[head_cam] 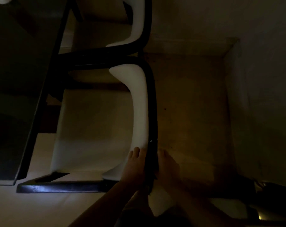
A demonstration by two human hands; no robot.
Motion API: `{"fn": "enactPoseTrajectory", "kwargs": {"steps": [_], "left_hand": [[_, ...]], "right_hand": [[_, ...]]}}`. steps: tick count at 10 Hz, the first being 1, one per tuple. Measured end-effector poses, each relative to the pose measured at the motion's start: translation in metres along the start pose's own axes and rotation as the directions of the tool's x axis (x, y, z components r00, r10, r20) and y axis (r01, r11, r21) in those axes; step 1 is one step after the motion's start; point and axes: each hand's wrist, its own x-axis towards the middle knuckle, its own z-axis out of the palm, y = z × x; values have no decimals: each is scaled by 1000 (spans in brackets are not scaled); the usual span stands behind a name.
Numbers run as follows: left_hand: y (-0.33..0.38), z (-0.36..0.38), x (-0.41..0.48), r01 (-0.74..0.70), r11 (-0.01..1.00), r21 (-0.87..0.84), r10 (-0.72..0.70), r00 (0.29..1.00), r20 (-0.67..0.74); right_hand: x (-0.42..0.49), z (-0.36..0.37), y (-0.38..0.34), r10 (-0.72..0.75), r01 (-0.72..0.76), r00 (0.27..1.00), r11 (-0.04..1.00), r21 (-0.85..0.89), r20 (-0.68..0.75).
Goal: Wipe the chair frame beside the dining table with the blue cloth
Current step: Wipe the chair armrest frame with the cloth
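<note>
Pale floor point(60, 208) under dark-framed chair point(153, 99)

The room is dim. A dark dining table point(19, 89) fills the left of the frame, a second white-backed chair point(135, 22) sits at upper centre, and pale floor point(196, 112) spreads right toward a shadowed wall point(262, 79).

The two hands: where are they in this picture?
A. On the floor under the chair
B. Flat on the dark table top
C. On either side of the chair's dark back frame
C: the left hand and the right hand flank the dark back frame of the near chair.
</note>
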Motion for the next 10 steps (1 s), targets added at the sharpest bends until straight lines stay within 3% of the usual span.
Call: {"fn": "enactPoseTrajectory", "kwargs": {"steps": [2,3,4,6,10], "left_hand": [[7,-8,33,3,1000,-26,-5,999,-47],[10,-14,61,59,996,-61,-64,995,-75],[7,-16,91,63,995,-81,-74,988,-135],[5,-43,174,25,998,-56,-40,961,-274],[-14,-147,378,174,968,-180,-236,875,-422]], "right_hand": [[29,-1,-4,102,-102,994,995,21,-24],[50,-5,-10,122,-123,983,992,4,-137],[78,-16,-13,55,-58,979,998,-9,-196],[160,-57,-32,100,-78,968,991,106,-228],[380,-146,-91,-173,211,929,973,87,-326]]}}
